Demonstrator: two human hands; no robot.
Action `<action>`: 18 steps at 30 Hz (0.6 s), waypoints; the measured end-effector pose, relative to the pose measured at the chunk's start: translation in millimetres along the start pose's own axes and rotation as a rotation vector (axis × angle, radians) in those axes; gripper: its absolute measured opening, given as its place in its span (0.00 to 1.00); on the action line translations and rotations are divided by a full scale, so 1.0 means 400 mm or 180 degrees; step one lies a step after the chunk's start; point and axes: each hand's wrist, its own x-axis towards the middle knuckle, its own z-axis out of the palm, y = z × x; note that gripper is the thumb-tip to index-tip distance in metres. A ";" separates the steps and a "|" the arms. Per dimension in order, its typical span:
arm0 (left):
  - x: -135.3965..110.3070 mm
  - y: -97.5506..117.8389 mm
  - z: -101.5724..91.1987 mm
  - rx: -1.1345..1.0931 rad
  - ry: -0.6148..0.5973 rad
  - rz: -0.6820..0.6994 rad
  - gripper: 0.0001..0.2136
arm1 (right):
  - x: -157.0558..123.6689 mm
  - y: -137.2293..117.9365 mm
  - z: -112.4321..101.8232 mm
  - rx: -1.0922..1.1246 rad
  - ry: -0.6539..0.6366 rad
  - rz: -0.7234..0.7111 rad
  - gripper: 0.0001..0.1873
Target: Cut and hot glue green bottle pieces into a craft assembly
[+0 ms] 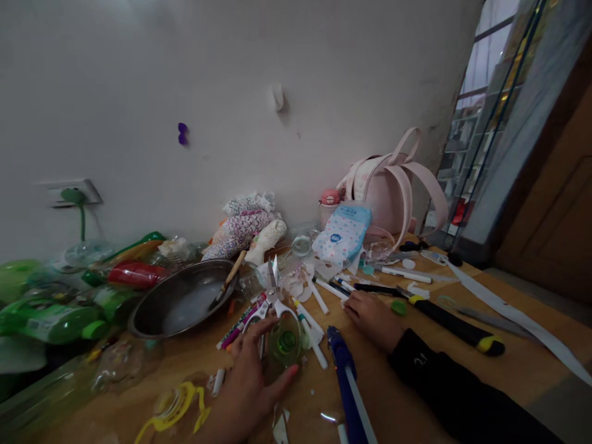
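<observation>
Left hand (252,382) grasps a green-capped bottle top (287,342); right hand (372,317) (grip unclear), two o'clock; pan (180,299) on wooden table (509,373) holds a tool (226,280).

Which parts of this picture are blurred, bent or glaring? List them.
Head view: soft, green bottles at the left edge smeared most; left hand and right hand slightly blurred; wide lens tilts the window frame at right; even daylight, faint shadows; dull sheen on the metal pan, no harsh glare.

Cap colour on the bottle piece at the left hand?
Green cap on the clear bottle piece in the left hand; head view.
</observation>
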 end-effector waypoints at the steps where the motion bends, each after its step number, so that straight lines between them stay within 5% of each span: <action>1: 0.000 0.001 -0.001 0.0005 -0.0006 0.0019 0.26 | -0.002 -0.001 -0.002 0.0017 -0.0016 -0.0023 0.08; 18: 0.002 0.010 0.000 -0.0270 -0.0086 -0.0253 0.25 | 0.005 0.026 0.008 -0.0097 0.0014 -0.0069 0.10</action>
